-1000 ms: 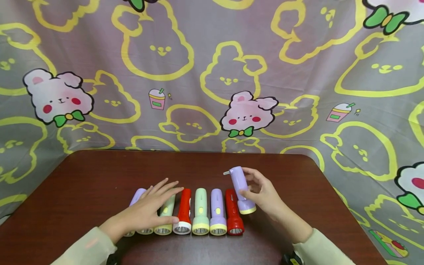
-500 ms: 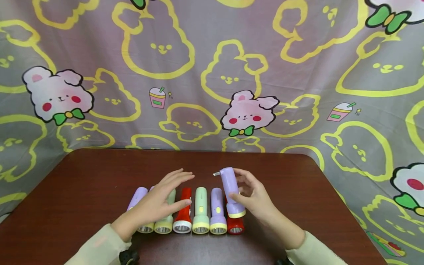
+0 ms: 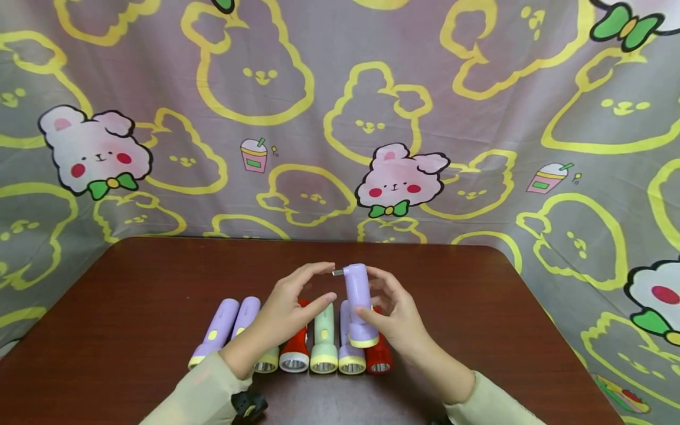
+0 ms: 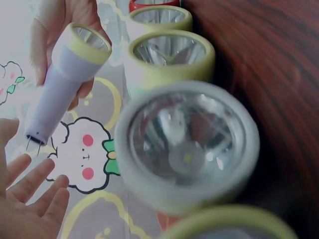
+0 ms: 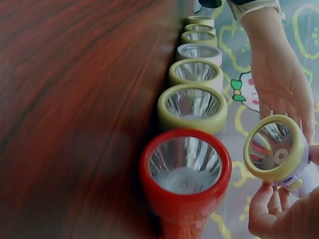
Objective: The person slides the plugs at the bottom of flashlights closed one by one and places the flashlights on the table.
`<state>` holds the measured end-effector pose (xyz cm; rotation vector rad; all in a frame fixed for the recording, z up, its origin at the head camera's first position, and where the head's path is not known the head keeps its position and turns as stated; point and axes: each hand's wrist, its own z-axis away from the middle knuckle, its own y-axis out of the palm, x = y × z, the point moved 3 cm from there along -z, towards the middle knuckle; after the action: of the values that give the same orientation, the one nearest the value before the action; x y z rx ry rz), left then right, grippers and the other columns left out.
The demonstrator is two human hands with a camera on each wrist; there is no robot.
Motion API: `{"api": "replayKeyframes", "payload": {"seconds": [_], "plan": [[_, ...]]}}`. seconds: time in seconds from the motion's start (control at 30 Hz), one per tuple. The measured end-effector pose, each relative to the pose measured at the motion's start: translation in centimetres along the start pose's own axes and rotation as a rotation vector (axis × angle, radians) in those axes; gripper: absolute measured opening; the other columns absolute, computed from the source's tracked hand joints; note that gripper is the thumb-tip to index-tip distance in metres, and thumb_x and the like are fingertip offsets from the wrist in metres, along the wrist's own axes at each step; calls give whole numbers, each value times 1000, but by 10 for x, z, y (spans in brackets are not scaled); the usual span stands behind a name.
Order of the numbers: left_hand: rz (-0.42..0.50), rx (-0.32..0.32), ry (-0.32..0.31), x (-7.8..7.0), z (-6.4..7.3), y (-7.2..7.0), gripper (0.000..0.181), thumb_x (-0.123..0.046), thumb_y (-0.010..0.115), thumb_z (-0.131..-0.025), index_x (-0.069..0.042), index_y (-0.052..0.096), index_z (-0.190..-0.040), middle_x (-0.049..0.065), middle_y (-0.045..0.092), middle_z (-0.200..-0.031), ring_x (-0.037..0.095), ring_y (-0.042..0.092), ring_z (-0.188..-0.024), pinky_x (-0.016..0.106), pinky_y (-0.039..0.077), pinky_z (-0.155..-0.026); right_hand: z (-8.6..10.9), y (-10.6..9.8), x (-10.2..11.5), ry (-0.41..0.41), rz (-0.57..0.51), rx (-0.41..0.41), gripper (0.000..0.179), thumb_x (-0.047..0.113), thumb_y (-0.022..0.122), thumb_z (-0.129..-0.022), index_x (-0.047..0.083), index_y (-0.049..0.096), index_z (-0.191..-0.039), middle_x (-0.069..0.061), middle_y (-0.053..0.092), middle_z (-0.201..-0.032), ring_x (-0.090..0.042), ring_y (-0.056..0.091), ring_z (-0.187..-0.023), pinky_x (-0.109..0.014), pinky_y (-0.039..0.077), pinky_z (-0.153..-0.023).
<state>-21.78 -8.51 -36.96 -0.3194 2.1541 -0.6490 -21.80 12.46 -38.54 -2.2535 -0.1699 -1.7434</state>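
Note:
My right hand (image 3: 401, 324) grips a purple flashlight (image 3: 358, 295) above the row, its yellow-rimmed lens end down. Two metal plug prongs (image 3: 338, 273) stick out sideways from its tail end toward my left hand (image 3: 284, 313). That left hand holds nothing; its fingers are spread, with the fingertips right at the prongs. In the left wrist view the flashlight (image 4: 70, 74) slants, prongs toward the left fingers (image 4: 37, 186). Below, a red flashlight with a white rim (image 3: 295, 348), a green one (image 3: 323, 336) and a purple one (image 3: 347, 348) lie in the row.
Two more purple flashlights, an outer one (image 3: 220, 327) and an inner one (image 3: 247, 316), lie at the row's left end. A partly hidden green one (image 3: 267, 361) lies beside them. A red flashlight (image 3: 379, 357) ends the row on the right. Patterned cloth (image 3: 297, 136) hangs behind the brown table (image 3: 159, 277).
My right hand has carried the purple flashlight leftward over the row. My left hand has moved right and up from above the left flashlights to the prongs, uncovering the purple ones at left.

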Motion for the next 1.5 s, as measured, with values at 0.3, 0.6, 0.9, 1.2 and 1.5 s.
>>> {"api": "replayKeyframes", "payload": {"seconds": [0.3, 0.6, 0.9, 1.2, 1.5], "plan": [[46, -66, 28, -6, -3, 9, 45, -18, 73, -91, -14, 59, -134, 1, 65, -131, 20, 61, -114, 40, 56, -91, 2, 6, 2, -12, 22, 4, 62, 1, 73, -86, 5, 46, -141, -25, 57, -120, -17, 64, -87, -30, 56, -75], [74, -129, 10, -8, -7, 13, 43, -18, 79, -85, -11, 64, -125, 0, 69, -122, 16, 63, -110, 32, 56, -87, 3, 10, 4, -18, 30, 9, 62, 2, 73, -86, 6, 46, -141, -25, 57, -121, -18, 64, -88, -31, 56, -75], [140, -171, -18, -8, -13, 10, 35, -12, 85, -77, -9, 68, -108, 4, 73, -106, 19, 68, -98, 32, 57, -82, 4, 12, 8, -48, 72, 20, 59, 4, 74, -85, 6, 48, -138, -23, 60, -118, -20, 61, -85, -31, 56, -72], [152, -133, -40, -5, -13, 12, 30, -12, 86, -76, -10, 67, -100, 4, 73, -106, 19, 67, -100, 28, 55, -84, 9, 14, 6, -55, 27, 23, 60, -2, 73, -83, 2, 48, -137, -28, 59, -115, -13, 61, -77, -28, 56, -67], [244, -82, -39, -5, -11, 14, 27, -8, 83, -78, -7, 66, -100, 10, 72, -108, 18, 68, -101, 28, 58, -82, 13, 15, 4, -26, -20, 35, 59, -3, 74, -83, -1, 48, -137, -29, 57, -119, -13, 62, -77, -28, 57, -67]]}}
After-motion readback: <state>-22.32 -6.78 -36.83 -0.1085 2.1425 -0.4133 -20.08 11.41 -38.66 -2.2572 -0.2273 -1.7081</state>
